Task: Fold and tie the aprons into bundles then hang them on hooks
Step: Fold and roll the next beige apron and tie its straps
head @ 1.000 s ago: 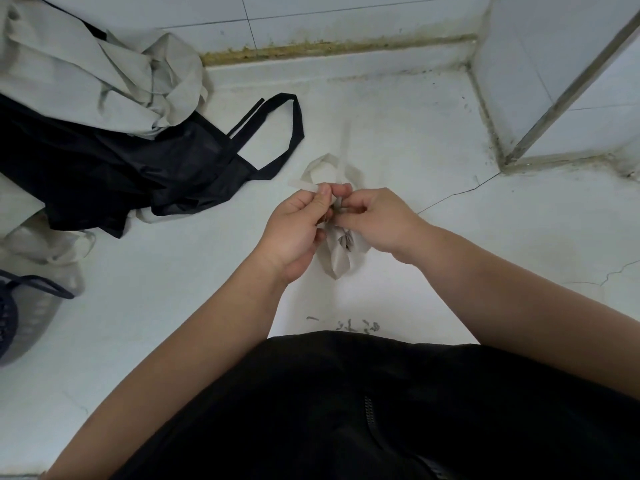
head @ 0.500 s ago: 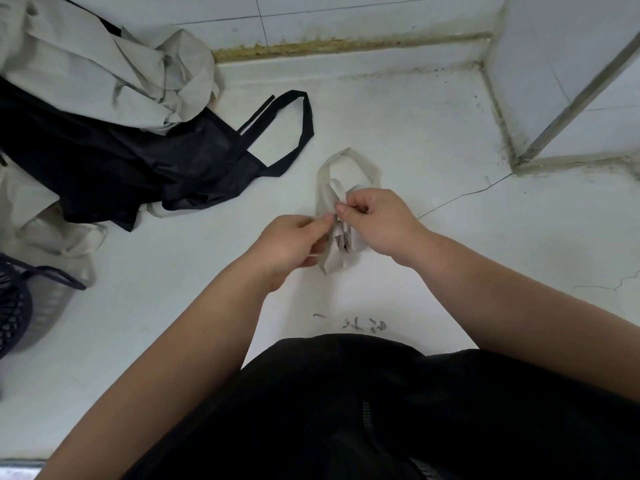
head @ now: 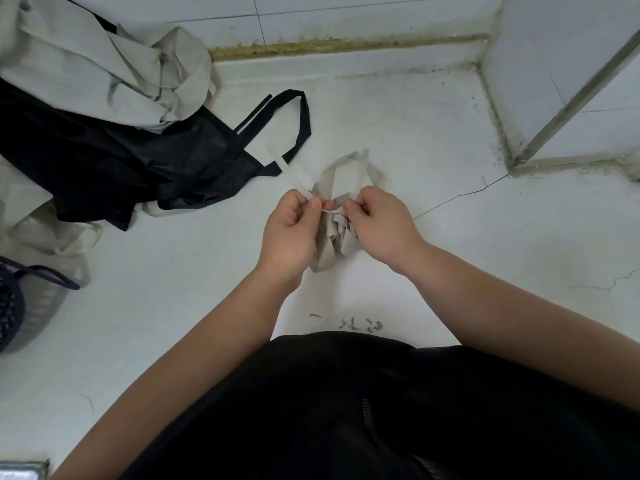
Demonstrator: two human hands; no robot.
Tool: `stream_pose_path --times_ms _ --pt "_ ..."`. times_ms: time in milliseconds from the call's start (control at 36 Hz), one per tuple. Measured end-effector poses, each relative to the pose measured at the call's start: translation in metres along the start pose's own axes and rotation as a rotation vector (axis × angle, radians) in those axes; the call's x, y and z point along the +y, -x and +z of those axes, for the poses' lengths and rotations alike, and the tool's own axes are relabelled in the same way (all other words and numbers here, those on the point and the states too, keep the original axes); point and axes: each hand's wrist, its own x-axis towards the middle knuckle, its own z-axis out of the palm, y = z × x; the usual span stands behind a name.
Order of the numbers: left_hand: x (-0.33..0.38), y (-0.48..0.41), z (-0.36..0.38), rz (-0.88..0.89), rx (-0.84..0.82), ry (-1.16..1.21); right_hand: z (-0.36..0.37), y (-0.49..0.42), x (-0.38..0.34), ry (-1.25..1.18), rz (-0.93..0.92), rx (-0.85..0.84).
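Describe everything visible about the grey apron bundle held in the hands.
The grey apron bundle is pale grey-beige cloth, thin and matte, gathered into a small crumpled roll hanging between both hands above the white floor. A loop of the same cloth rises behind its top. The left hand pinches a flat pale strap that runs up and to the left; the right hand pinches the strap's near part at the bundle's top. Its lower end hangs free.

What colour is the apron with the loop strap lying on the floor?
The apron is black, seen best in the head view, lying under a pale grey one.
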Motion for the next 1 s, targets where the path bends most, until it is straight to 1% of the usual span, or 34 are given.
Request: stream_pose_path --times_ms 56,111,167,222,278,444,500,611,694,778,861,944,1000 --pt "-0.002 -0.003 -0.001 -0.084 0.056 0.09 0.002 -0.002 -0.001 0.013 0.047 -0.004" --pt "-0.006 -0.004 -0.003 -0.18 0.092 0.176 0.005 -0.004 0.0 -0.056 0.115 -0.015" --pt "-0.012 -0.004 -0.005 -0.206 0.073 0.138 0.008 -0.003 0.004 -0.151 0.174 -0.013" --pt "-0.013 -0.005 -0.007 -0.188 0.03 0.081 0.007 -0.001 0.008 -0.155 0.154 -0.013" --pt "-0.009 -0.009 -0.011 -0.155 -0.01 0.019 0.003 0.001 0.008 -0.093 0.049 -0.038" --pt "0.011 -0.016 -0.016 -0.054 -0.102 -0.304 -0.007 0.004 -0.004 0.172 -0.401 -0.092" --pt "0.014 -0.018 -0.016 -0.035 -0.15 -0.36 -0.006 0.001 -0.002 0.221 -0.465 -0.076" --pt "0.016 -0.019 -0.018 0.014 -0.244 -0.489 -0.005 -0.001 0.003 0.265 -0.508 -0.075" --pt "0.016 -0.02 -0.022 0.042 -0.31 -0.552 -0.009 -0.001 0.003 0.28 -0.491 -0.119" --pt "0.019 -0.021 -0.026 0.072 -0.356 -0.579 -0.013 0.0 -0.001 0.283 -0.425 -0.173" --pt "0.02 -0.019 -0.026 0.097 -0.361 -0.594 -0.013 0.003 -0.003 0.247 -0.405 -0.159" --pt "0.02 -0.015 -0.026 0.071 -0.361 -0.517 -0.012 0.008 -0.003 0.112 -0.313 -0.162" --pt "0.019 -0.014 -0.026 0.039 -0.332 -0.438 -0.01 0.011 -0.003 0.002 -0.241 -0.171"
